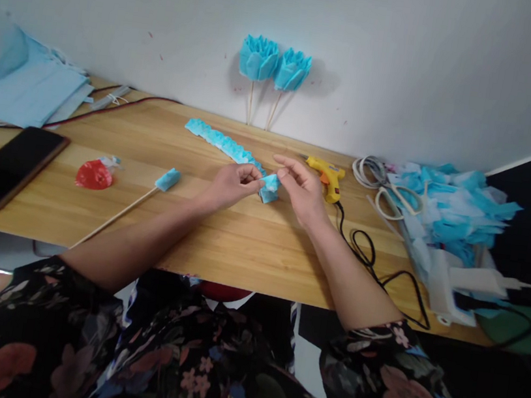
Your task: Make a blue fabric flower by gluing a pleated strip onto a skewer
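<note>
A long ruffled blue strip (224, 143) lies slantwise on the wooden table, its near end between my two hands. My left hand (235, 185) is closed, thumb and forefinger pinching a small blue piece (270, 183) at that end. From the other side, my right hand (300, 187) holds the same piece between thumb and forefinger, its other fingers partly extended. A wooden stick with a blue tip (168, 179) lies to the left of my left hand. Just beyond my right hand is a yellow glue gun (331, 175).
Two blue flowers on sticks (258, 59) lean against the wall. At left are a phone (9, 168), blue masks (32, 84) and a red item (95, 174). Scissors (399, 203), blue scraps (462, 207), a power strip (445, 290) and a black cord (366, 256) are at right.
</note>
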`<action>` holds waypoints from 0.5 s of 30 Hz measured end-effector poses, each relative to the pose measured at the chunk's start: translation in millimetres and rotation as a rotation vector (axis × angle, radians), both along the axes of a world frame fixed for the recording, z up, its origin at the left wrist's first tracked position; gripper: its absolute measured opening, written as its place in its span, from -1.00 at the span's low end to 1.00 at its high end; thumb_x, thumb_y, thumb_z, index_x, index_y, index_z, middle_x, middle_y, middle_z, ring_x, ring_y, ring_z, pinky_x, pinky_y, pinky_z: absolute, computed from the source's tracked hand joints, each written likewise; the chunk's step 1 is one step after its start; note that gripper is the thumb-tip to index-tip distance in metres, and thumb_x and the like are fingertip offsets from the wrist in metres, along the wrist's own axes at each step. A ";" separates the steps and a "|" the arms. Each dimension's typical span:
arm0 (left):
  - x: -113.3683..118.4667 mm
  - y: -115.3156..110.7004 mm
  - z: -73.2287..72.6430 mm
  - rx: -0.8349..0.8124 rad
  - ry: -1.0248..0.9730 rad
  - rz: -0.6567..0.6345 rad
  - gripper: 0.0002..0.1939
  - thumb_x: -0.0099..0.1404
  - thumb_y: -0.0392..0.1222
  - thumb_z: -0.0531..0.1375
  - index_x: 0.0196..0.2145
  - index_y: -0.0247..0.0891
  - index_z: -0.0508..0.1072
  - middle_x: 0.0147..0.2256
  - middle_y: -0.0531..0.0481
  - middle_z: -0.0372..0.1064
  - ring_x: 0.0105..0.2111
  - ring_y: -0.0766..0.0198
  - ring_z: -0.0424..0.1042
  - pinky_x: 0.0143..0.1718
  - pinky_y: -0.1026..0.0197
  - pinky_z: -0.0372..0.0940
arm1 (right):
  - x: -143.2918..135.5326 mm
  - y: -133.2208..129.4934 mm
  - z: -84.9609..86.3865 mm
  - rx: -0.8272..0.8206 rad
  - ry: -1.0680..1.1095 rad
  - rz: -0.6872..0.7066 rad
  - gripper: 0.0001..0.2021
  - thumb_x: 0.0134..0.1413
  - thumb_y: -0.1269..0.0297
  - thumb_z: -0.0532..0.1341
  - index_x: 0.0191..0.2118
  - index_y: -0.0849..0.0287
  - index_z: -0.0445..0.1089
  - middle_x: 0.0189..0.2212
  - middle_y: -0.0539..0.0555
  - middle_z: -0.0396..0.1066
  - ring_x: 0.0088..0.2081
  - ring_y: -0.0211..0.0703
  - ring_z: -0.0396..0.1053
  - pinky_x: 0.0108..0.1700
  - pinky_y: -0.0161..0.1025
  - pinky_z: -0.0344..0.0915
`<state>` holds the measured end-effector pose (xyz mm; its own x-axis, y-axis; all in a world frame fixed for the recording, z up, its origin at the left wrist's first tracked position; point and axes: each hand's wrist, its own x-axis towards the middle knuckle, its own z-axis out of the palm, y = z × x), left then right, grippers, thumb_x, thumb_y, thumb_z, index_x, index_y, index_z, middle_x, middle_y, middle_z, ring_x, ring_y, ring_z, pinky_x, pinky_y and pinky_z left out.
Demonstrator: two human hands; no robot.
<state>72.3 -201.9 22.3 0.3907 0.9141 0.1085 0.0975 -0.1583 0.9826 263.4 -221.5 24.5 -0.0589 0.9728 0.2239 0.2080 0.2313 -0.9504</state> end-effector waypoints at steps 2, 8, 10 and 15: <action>-1.0 1.4 -0.5 -0.004 -0.010 0.032 -0.82 0.25 -0.14 0.32 -0.44 -0.25 0.46 -0.47 0.07 0.41 -0.46 0.35 0.30 -0.37 0.25 0.18 | 0.6 -0.1 -0.3 -0.001 0.004 -0.027 -0.62 0.27 0.03 0.23 0.12 0.03 0.49 -0.19 0.06 0.55 -0.17 -0.11 0.48 -0.08 -0.10 0.46; -2.0 3.6 -2.3 -0.010 -0.011 0.057 -0.78 0.23 -0.07 0.32 -0.43 -0.26 0.46 -0.44 0.05 0.44 -0.41 0.33 0.34 -0.33 0.25 0.22 | 1.5 2.0 -4.2 -0.021 -0.004 -0.074 -0.60 0.28 0.11 0.24 0.18 0.00 0.45 -0.27 0.04 0.58 -0.21 -0.07 0.52 -0.01 0.02 0.50; -1.6 3.4 -2.4 -0.006 -0.017 0.054 -0.79 0.23 -0.07 0.31 -0.42 -0.26 0.47 -0.43 0.05 0.44 -0.41 0.33 0.35 -0.32 0.25 0.23 | 2.7 3.8 -5.1 -0.007 -0.011 -0.077 -0.59 0.27 0.13 0.24 0.19 0.01 0.44 -0.27 0.05 0.58 -0.20 -0.06 0.54 0.02 0.04 0.49; -1.7 2.7 0.7 0.000 -0.052 0.091 -0.79 0.23 -0.07 0.32 -0.42 -0.24 0.44 -0.43 0.05 0.45 -0.40 0.32 0.36 -0.31 0.24 0.27 | 5.9 5.7 -2.4 -0.009 0.003 -0.079 -0.61 0.25 0.06 0.25 0.14 0.01 0.46 -0.20 0.07 0.57 -0.17 -0.07 0.53 0.00 0.00 0.50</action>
